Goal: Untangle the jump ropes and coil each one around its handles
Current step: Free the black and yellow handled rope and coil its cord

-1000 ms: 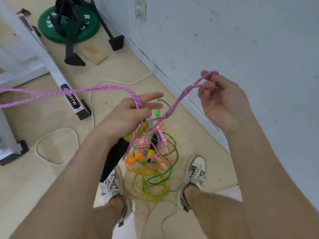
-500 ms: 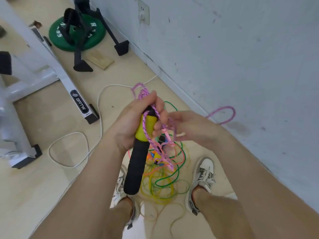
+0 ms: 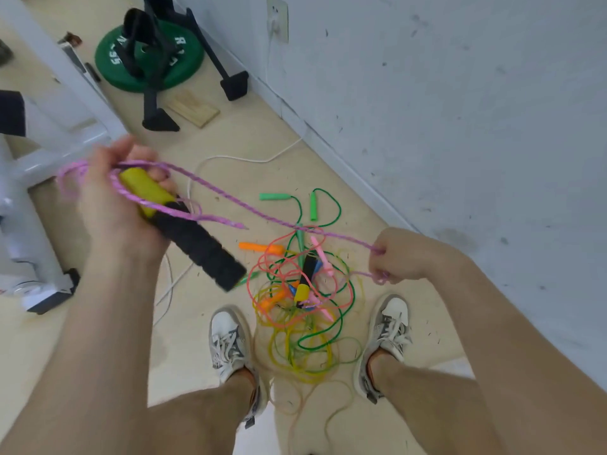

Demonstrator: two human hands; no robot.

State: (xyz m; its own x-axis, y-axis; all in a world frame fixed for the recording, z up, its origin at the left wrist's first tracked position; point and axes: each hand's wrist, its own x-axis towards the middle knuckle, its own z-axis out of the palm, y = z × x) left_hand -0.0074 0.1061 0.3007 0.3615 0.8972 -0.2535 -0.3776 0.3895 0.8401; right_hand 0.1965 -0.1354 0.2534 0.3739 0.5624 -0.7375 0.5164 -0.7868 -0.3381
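Note:
My left hand point(image 3: 115, 198) grips a black and yellow jump-rope handle point(image 3: 184, 224), with loops of pink braided rope point(image 3: 230, 200) lying around it. The pink rope runs taut to my right hand point(image 3: 399, 257), which pinches it in a fist low on the right. On the floor between my feet lies a tangle of ropes point(image 3: 302, 303) in green, orange, yellow and pink. A second black and yellow handle point(image 3: 304, 280) lies in the tangle. Two green handles point(image 3: 313, 208) and an orange handle point(image 3: 259, 247) lie at its far edge.
A grey wall point(image 3: 460, 126) runs along the right. A green weight plate point(image 3: 149, 60) with black stand legs sits at the back, beside a wooden block point(image 3: 193, 108). A white machine frame point(image 3: 39, 152) stands at the left. A white cable point(image 3: 236, 157) crosses the floor.
My hands have moved apart: the left went up and left with the handle, the right went down and right, pulling the pink rope taut. The handle has tilted from near upright to slanted.

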